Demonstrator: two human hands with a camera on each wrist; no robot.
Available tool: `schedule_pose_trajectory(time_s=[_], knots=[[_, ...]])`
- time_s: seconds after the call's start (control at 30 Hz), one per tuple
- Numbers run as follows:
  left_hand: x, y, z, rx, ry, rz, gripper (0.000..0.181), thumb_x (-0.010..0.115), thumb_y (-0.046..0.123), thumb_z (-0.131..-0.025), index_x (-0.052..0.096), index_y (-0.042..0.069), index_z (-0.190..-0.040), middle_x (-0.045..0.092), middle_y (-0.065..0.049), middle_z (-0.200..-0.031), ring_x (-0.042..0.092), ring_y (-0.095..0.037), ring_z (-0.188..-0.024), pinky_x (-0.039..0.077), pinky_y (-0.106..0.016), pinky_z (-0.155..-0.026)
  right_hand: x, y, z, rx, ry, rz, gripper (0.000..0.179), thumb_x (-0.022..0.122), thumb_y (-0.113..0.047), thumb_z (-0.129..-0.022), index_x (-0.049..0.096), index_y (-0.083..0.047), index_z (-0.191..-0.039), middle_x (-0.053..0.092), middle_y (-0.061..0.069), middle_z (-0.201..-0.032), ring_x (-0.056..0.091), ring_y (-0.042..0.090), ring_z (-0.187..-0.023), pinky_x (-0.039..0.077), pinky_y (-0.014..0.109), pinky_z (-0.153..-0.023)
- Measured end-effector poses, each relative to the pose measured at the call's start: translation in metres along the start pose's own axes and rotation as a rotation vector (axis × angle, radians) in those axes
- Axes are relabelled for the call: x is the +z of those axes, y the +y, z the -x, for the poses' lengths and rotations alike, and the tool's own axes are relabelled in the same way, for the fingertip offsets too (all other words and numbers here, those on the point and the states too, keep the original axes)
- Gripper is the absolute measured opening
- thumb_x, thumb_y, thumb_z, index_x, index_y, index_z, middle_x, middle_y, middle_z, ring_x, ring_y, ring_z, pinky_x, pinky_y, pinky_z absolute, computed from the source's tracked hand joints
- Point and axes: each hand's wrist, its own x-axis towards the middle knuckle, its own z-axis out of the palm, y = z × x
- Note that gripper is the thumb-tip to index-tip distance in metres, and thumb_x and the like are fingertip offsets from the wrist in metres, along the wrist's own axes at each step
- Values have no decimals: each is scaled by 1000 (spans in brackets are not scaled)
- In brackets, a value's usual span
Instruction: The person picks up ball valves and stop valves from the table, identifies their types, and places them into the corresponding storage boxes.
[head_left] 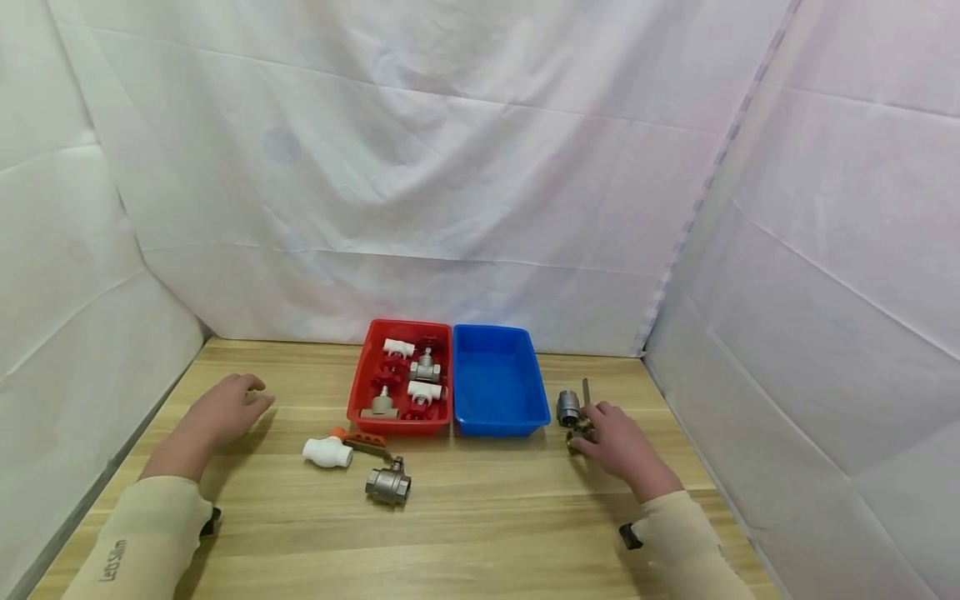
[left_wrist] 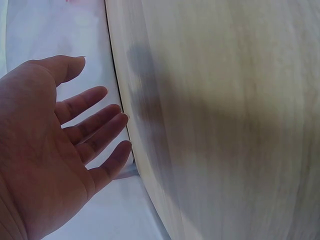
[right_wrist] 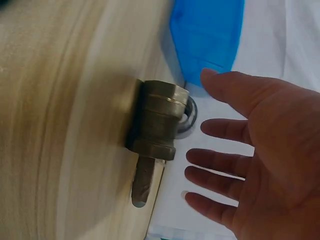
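Observation:
My left hand (head_left: 230, 408) hovers above the left part of the table with nothing in it. Its fingers look spread and slightly bent in the left wrist view (left_wrist: 55, 135). On the right, my right hand (head_left: 618, 442) reaches over a brass ball valve (right_wrist: 159, 120), its fingers extended and apart, not wrapped round it. In the head view that hand partly hides the valve. A steel valve (head_left: 567, 407) stands just left of it. Nearer the middle lie a white plastic valve (head_left: 327, 452) with an orange handle and a steel ball valve (head_left: 388, 484) with a lever.
A red tray (head_left: 401, 428) at the back holds several white, grey and metal valves with red handwheels. Against its right side sits a blue tray (head_left: 501, 387) with a bare bottom. White cloth (head_left: 420, 167) hangs behind and along both sides of the wooden table (head_left: 465, 542).

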Motion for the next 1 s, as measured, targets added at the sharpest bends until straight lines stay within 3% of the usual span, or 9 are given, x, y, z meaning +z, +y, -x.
schedule_pose_trajectory(time_s=[0.2,0.37,0.57,1.0], knots=[[1,2,1,7,-3,9,51,61,27,-114,59,-18,-136,54,-49,-138,52,-69,-128,44,-79,-105,9,-7,-2,-6,-8,54,50,87,-35,-98,70,-2,-133,67,17,-120,67,35,-103,59,58,-91],[3,1,1,12,1,14,50,61,26,-113,59,-18,-135,54,-48,-137,52,-69,-128,44,-79,-105,15,-11,-5,31,-39,19,43,88,-34,-98,70,-6,-125,58,14,-105,57,27,-85,57,51,-75],[2,1,1,10,4,14,49,62,26,-113,60,-19,-135,55,-48,-137,52,-69,-129,44,-79,-106,23,-8,-8,94,-72,-38,48,84,-33,-101,66,-8,-138,57,19,-111,58,28,-84,58,53,-74],[6,-5,0,10,15,15,50,63,26,-113,60,-19,-134,57,-48,-136,52,-68,-129,44,-79,-105,32,-8,-12,58,-32,13,37,81,-28,-103,71,-8,-132,64,25,-113,64,35,-95,59,59,-82]])
